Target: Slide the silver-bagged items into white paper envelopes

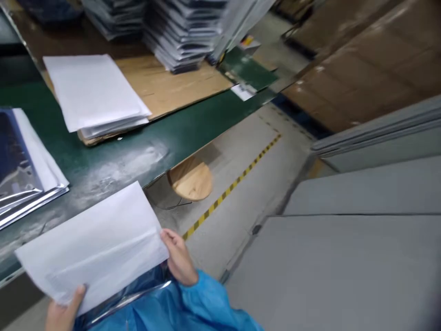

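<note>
Both my hands hold a white sheet [96, 246] with a shiny silver bag [127, 294] under it, low at the front edge of the green table [113, 156]. My left hand [64, 312] grips the sheet's near left corner, thumb on top. My right hand [179, 259] closes on its right edge, in a blue sleeve.
A stack of white sheets [93, 94] lies on brown cardboard [172, 85]. Silver bags [24, 170] are piled at the left, taller stacks [186, 32] at the back. A round wooden stool [191, 179] stands under the table edge. Grey panels [344, 257] fill the right.
</note>
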`<move>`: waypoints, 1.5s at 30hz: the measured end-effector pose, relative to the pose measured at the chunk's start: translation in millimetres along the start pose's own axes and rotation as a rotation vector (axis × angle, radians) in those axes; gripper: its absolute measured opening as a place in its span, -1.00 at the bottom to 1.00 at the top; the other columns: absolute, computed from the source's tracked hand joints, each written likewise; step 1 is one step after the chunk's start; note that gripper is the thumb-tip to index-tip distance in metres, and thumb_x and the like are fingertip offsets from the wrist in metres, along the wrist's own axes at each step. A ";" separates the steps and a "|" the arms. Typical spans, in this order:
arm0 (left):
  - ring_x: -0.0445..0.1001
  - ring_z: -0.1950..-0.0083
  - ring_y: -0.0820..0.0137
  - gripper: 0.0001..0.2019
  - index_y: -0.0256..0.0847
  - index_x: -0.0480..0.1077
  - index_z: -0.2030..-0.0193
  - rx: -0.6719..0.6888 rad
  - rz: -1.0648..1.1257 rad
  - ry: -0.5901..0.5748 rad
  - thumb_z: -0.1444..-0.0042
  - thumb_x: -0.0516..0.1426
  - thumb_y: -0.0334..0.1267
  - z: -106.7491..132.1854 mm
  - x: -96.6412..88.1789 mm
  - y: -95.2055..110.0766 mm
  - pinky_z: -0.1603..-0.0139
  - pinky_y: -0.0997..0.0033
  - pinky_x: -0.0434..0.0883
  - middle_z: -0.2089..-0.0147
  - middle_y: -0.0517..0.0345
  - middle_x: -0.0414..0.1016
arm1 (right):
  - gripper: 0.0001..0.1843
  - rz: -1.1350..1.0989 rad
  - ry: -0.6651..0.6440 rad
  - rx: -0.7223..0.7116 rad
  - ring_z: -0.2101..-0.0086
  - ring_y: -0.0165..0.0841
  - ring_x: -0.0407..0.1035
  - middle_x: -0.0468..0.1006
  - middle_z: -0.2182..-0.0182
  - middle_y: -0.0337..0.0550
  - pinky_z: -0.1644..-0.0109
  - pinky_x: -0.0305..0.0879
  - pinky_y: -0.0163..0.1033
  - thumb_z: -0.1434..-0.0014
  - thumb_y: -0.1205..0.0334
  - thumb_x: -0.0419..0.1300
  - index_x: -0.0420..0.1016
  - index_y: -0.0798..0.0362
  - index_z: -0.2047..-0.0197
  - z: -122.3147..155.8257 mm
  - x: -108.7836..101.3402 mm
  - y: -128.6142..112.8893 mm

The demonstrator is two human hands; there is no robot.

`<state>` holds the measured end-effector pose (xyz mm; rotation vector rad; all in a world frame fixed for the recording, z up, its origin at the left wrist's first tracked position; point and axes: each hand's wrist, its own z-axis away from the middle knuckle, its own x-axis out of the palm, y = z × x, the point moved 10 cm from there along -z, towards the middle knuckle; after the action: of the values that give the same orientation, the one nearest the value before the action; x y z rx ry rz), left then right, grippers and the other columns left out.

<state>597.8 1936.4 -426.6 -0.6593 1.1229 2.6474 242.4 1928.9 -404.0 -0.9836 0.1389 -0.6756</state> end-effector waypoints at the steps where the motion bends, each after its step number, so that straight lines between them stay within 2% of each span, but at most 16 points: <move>1: 0.52 0.10 -0.08 -0.58 -0.15 0.49 0.35 -0.033 -0.006 -0.021 0.38 0.28 0.04 -0.5 0.3 -5.7 0.03 -0.11 0.45 0.38 0.05 0.61 | -0.53 -0.039 -0.096 0.078 0.49 -0.37 0.40 0.60 0.49 -0.20 0.39 0.29 -0.30 0.13 -0.20 0.30 0.58 0.06 0.36 -2.0 7.3 4.1; 3: 0.51 0.05 -0.03 -0.55 -0.19 0.47 0.34 -0.074 0.021 -0.072 0.38 0.30 0.04 -4.4 3.0 -12.2 -0.05 -0.06 0.41 0.28 -0.01 0.61 | -0.56 -0.041 -0.236 0.148 0.48 -0.41 0.41 0.61 0.48 -0.21 0.37 0.29 -0.34 0.15 -0.14 0.34 0.58 0.07 0.34 -5.0 18.5 4.3; 5: 0.49 0.01 0.00 -0.49 -0.20 0.46 0.30 -0.093 0.074 -0.120 0.40 0.33 0.05 -10.5 6.4 -16.3 -0.12 0.00 0.36 0.21 -0.05 0.60 | -0.63 -0.002 -0.240 0.109 0.49 -0.45 0.41 0.61 0.50 -0.23 0.37 0.27 -0.38 0.17 -0.02 0.40 0.58 0.08 0.36 -8.2 19.8 0.7; 8: 0.48 0.00 0.03 -0.40 -0.23 0.42 0.25 -0.108 0.248 -0.103 0.45 0.35 0.10 -22.2 6.1 -22.4 -0.14 0.06 0.34 0.18 -0.06 0.59 | -0.68 -0.008 -0.062 0.026 0.52 -0.45 0.39 0.61 0.52 -0.22 0.41 0.26 -0.37 0.19 0.05 0.42 0.55 0.09 0.42 -9.5 10.0 7.7; 11: 0.53 0.11 0.07 -0.34 -0.24 0.40 0.25 -0.139 0.374 -0.071 0.47 0.33 0.17 -29.9 8.0 -29.0 -0.01 0.12 0.45 0.26 -0.02 0.59 | -0.68 -0.002 0.209 -0.100 0.48 -0.41 0.41 0.61 0.50 -0.21 0.38 0.30 -0.33 0.22 0.07 0.43 0.52 0.10 0.45 -3.6 -9.7 18.3; 13: 0.55 0.16 0.09 -0.36 -0.25 0.41 0.25 -0.150 0.333 -0.100 0.44 0.32 0.18 -28.8 12.4 -30.4 0.06 0.14 0.48 0.30 -0.02 0.60 | -0.67 0.023 0.250 -0.100 0.46 -0.39 0.43 0.62 0.49 -0.19 0.36 0.31 -0.32 0.20 0.05 0.41 0.53 0.11 0.43 0.3 -14.2 29.3; 16: 0.55 0.13 0.08 -0.40 -0.27 0.44 0.24 -0.179 0.247 -0.120 0.38 0.32 0.13 -18.4 13.1 -33.6 0.01 0.10 0.45 0.22 -0.08 0.60 | -0.65 0.085 0.158 0.012 0.45 -0.36 0.45 0.63 0.47 -0.14 0.35 0.34 -0.29 0.12 0.00 0.36 0.56 0.13 0.37 5.6 -14.8 47.3; 23: 0.46 -0.04 0.03 -0.41 -0.25 0.44 0.17 -0.294 0.199 -0.210 0.32 0.32 0.11 16.2 13.4 -58.5 -0.18 0.05 0.30 0.09 -0.07 0.57 | -0.64 0.234 0.183 0.015 0.39 -0.26 0.49 0.64 0.45 -0.11 0.26 0.39 -0.17 0.17 -0.02 0.38 0.59 0.10 0.38 29.7 -40.9 52.8; 27: 0.41 -0.12 0.04 -0.37 -0.26 0.41 0.08 -0.319 0.196 -0.284 0.25 0.29 0.13 34.8 20.4 -69.8 -0.25 0.06 0.22 0.03 -0.09 0.54 | -0.63 0.250 0.044 0.104 0.46 -0.30 0.46 0.63 0.49 -0.13 0.35 0.35 -0.24 0.14 -0.02 0.37 0.56 0.11 0.37 36.9 -39.9 67.1; 31: 0.31 -0.21 0.09 -0.23 -0.14 0.29 -0.11 -0.317 0.266 -0.193 0.26 0.30 0.14 51.5 12.5 -68.8 -0.22 0.15 0.27 -0.11 -0.02 0.45 | -0.56 0.173 -0.187 0.248 0.35 -0.31 0.49 0.64 0.33 -0.12 0.21 0.36 -0.21 0.06 0.03 0.35 0.50 0.08 0.14 48.1 -29.4 73.1; 33: 0.37 -0.16 0.08 -0.16 -0.11 0.26 -0.14 -0.275 0.293 -0.169 0.34 0.35 0.07 57.1 9.6 -62.1 -0.15 0.17 0.35 -0.08 0.01 0.47 | -0.37 0.155 -0.335 0.304 0.28 -0.31 0.50 0.62 0.24 -0.15 0.16 0.37 -0.20 0.14 0.13 0.41 0.39 0.02 -0.03 55.3 -18.6 70.7; 35: 0.47 -0.04 0.09 -0.20 -0.14 0.31 -0.10 -0.245 0.284 -0.156 0.37 0.38 0.00 59.8 9.4 -57.9 -0.03 0.22 0.45 0.02 0.02 0.54 | -0.29 0.181 -0.385 0.322 0.36 -0.33 0.50 0.63 0.32 -0.20 0.24 0.39 -0.23 0.22 0.19 0.45 0.38 0.01 -0.04 57.6 -15.7 67.0; 38: 0.56 0.17 0.20 -0.42 -0.22 0.43 0.12 -0.270 0.295 -0.126 0.34 0.39 -0.07 59.2 14.4 -62.2 0.17 0.38 0.52 0.20 0.04 0.60 | -0.59 0.265 -0.298 0.311 0.52 -0.36 0.46 0.61 0.54 -0.20 0.35 0.38 -0.27 0.23 0.13 0.45 0.52 0.11 0.30 51.9 -23.6 65.0; 40: 0.58 0.28 0.26 -0.52 -0.25 0.43 0.29 -0.363 0.380 -0.100 0.42 0.43 -0.18 58.7 20.8 -73.5 0.24 0.45 0.52 0.35 0.07 0.60 | -0.66 0.283 -0.267 0.310 0.51 -0.36 0.45 0.60 0.57 -0.17 0.35 0.38 -0.28 0.23 0.09 0.45 0.52 0.13 0.45 49.1 -24.6 66.1; 43: 0.58 0.33 0.31 -0.53 -0.28 0.40 0.36 -0.507 0.550 -0.067 0.46 0.44 -0.24 58.5 29.5 -88.8 0.23 0.48 0.52 0.46 0.13 0.57 | -0.60 0.171 -0.270 0.325 0.39 -0.34 0.47 0.63 0.38 -0.16 0.26 0.41 -0.26 0.19 0.10 0.44 0.55 0.08 0.26 47.3 -18.6 69.0; 45: 0.56 0.39 0.36 -0.47 -0.27 0.40 0.21 -0.462 0.587 -0.109 0.36 0.41 -0.15 52.6 33.3 -85.0 0.32 0.50 0.50 0.46 0.18 0.56 | -0.52 0.064 -0.250 0.333 0.31 -0.32 0.49 0.63 0.28 -0.16 0.17 0.41 -0.22 0.16 0.12 0.43 0.51 0.03 0.13 45.2 -16.6 71.9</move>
<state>580.2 2033.4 -463.9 -0.2612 0.7552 3.4470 280.8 1997.9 -439.5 -0.7312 -0.1578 -0.4927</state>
